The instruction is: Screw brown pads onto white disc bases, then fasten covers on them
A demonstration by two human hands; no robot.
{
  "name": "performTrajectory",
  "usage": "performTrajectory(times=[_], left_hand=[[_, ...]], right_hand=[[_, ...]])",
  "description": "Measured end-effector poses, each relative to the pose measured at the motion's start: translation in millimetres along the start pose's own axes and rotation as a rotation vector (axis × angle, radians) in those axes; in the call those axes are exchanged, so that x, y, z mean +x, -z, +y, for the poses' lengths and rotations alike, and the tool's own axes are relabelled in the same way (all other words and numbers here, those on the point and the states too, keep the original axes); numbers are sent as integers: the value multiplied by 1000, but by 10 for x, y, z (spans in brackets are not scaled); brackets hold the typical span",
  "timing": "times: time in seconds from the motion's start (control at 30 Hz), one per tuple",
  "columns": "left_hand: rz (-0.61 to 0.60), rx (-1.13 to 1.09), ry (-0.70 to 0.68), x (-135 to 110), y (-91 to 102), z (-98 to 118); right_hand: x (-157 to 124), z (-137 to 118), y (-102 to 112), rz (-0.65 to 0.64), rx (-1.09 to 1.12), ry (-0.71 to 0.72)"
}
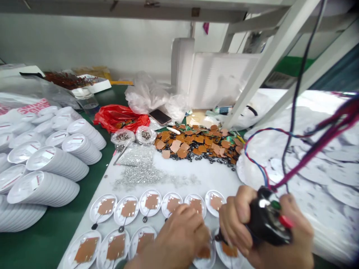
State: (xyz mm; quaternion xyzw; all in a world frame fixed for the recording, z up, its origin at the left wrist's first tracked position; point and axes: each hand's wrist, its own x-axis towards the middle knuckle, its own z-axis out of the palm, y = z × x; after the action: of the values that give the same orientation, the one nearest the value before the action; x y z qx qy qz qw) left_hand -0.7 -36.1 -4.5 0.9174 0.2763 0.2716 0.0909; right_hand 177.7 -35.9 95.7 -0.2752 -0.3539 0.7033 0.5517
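My right hand [269, 231] is wrapped around a black electric screwdriver [269, 220] with a red and a green button and wires at its back end. Its tip points left and down, over the near row of round white plastic discs [80, 239]. Beside it, my left hand [182, 233] is closed, fingers curled down over the discs; what they hold is hidden. Each disc carries a brown square board [116, 246], and several have a thin wire to a small black round part [121, 228]. My hands cover some discs in both rows.
Loose brown boards and black parts [196, 144] lie in a heap behind tiny silvery pieces [140, 172]. Stacked white cups [56, 160] stand left, near a red bag [120, 116]. A phone [160, 117] lies behind. A slanted frame post [260, 63] and hanging cable are at right.
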Motion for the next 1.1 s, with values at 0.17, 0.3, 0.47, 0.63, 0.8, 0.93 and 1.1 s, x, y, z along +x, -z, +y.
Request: performTrajectory(times=[0.17,0.3,0.47,0.63,0.8,0.93,1.1], left_hand=[[279,179,-43,-309,-211,230],[426,262,-16,-434,-542,289],[543,234,50,-448,-655,309],[453,79,193,-307,-387,321],[484,-105,269,-146,-351,291],[435,-152,257,-171,-425,258],[166,-118,214,-259,-457,254]], right_hand=[[-85,246,130,-5,1,-14],[-109,391,152,16,-34,11],[-161,378,170,25,-103,26],[-207,188,196,59,-141,15],[-320,206,224,126,-129,60],[-332,259,413,141,-158,49],[-84,165,812,95,-153,100]])
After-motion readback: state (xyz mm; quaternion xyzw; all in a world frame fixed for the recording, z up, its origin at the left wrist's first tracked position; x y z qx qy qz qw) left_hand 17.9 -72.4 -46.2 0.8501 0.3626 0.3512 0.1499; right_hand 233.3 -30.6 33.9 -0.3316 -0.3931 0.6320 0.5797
